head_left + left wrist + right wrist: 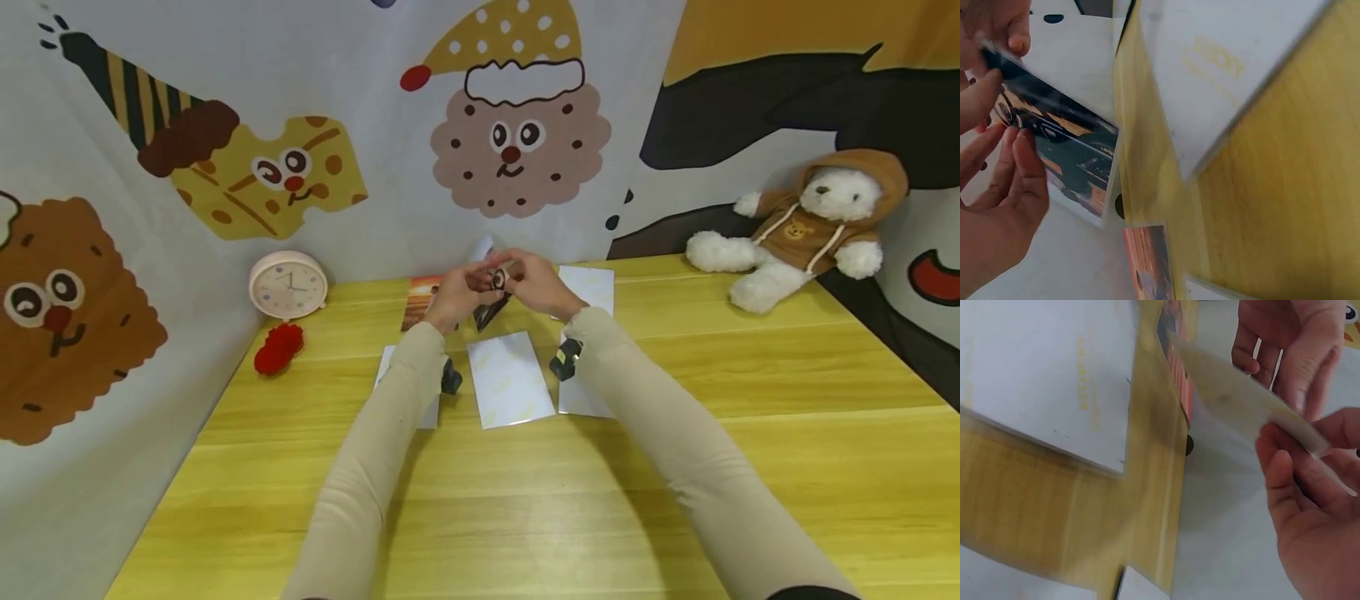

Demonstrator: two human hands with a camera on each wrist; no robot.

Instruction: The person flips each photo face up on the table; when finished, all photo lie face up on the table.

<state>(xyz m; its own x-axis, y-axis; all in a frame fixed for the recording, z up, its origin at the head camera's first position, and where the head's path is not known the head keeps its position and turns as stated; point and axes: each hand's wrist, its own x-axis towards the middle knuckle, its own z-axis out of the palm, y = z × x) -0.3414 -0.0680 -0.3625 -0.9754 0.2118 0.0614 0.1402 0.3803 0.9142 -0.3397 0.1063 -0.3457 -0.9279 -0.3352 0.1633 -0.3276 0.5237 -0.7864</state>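
Observation:
Both hands hold a thin photo print (pixel 1079 134) up off the table near the wall. One face carries a dark picture with orange patches and a round, wheel-like shape; the other face (pixel 1229 394) is pale and plain. My left hand (pixel 454 293) pinches the print at one end, fingertips on the picture side. On the same end, my right hand (pixel 542 282) grips it between thumb and fingers. Below them lies a white card (pixel 512 379), face down or blank, with faint yellow lettering. A photo with an orange sunset-like scene (pixel 418 307) lies behind my left hand.
More white cards lie at left (pixel 430 414), right (pixel 583 398) and back right (pixel 597 287), partly covered by my sleeves. A pink clock (pixel 288 285) and a red fuzzy object (pixel 278 349) stand at left. A white teddy bear (pixel 806 221) in a brown hoodie sits back right.

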